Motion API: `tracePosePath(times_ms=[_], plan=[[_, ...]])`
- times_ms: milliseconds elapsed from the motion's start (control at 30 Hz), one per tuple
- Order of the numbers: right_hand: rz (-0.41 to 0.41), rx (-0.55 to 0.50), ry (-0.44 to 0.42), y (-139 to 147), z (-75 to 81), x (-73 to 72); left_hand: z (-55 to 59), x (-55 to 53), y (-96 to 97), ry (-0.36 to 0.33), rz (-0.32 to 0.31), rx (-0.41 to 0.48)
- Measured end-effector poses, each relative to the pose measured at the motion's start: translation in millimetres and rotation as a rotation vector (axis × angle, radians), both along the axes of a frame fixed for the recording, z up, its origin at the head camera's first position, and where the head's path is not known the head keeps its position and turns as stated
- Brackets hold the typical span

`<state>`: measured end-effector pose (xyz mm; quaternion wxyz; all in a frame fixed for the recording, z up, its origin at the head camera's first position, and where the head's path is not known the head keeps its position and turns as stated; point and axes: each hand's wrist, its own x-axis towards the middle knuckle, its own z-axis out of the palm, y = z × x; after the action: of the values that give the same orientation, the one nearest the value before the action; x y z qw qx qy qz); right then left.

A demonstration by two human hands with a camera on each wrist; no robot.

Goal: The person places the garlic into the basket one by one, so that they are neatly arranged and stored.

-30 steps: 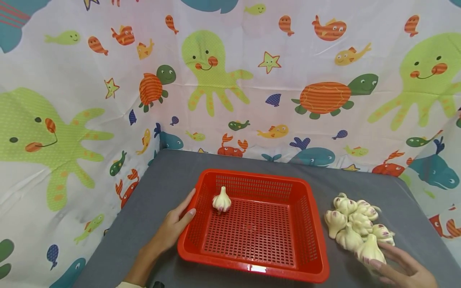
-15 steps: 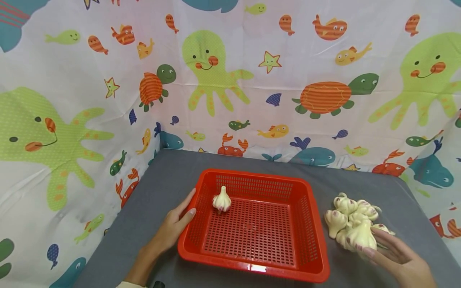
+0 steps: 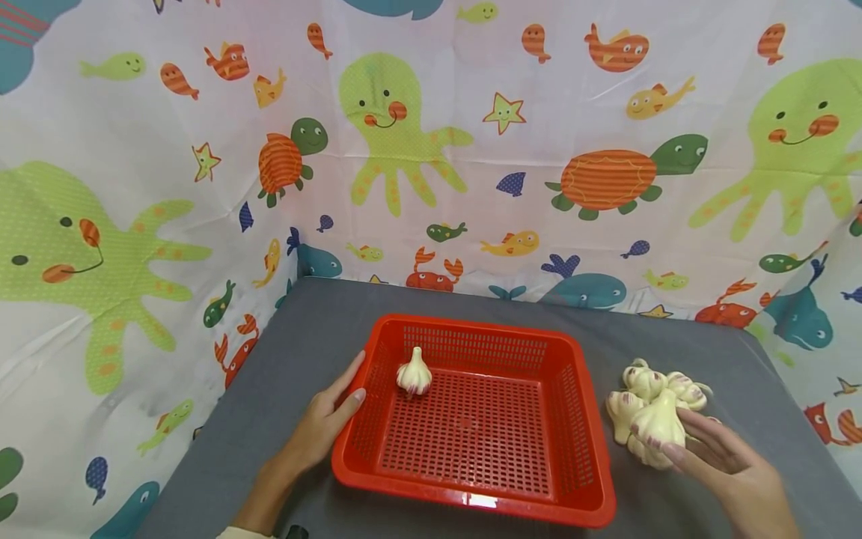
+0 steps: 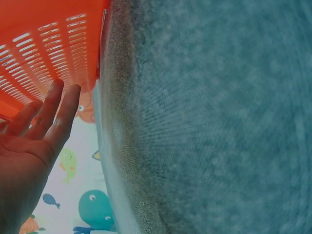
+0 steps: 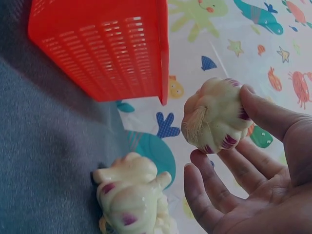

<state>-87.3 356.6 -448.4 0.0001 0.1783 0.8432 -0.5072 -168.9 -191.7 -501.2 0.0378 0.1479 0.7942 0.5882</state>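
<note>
Between thumb and fingers, my right hand (image 3: 730,464) pinches a garlic bulb (image 3: 660,424), its neck pointing up. In the right wrist view that garlic bulb (image 5: 217,117) shows its root tuft and purple streaks, raised off the table. Several other garlic bulbs (image 3: 644,380) lie piled just behind and below it, partly hidden. My left hand (image 3: 322,427) rests against the left rim of a red plastic basket (image 3: 471,503), fingers extended. In the left wrist view those straight fingers (image 4: 48,109) touch the slotted wall. One garlic bulb (image 3: 414,373) stands upright inside the basket, at its back left.
The basket stands on a grey cloth-covered table (image 3: 323,322), left of the garlic pile. A white curtain (image 3: 465,90) printed with sea animals hangs behind the table and along both sides.
My right hand has lifted the garlic bulb from the near side of the pile and carried it left and slightly up. The left hand and the basket stay in place.
</note>
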Motion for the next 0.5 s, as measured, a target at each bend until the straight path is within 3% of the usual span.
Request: tracePosePath(times_ms=[333,500], plan=[[0.037,-0.077,0.047,-13,10.9,-6.5,-0.7,-0.5,-0.9,-0.004,-0.001,0.000],[0.055,-0.047,0.065,-19,15.7,-10.6,-0.2,-0.8,-1.1,-0.005,-0.005,0.001]])
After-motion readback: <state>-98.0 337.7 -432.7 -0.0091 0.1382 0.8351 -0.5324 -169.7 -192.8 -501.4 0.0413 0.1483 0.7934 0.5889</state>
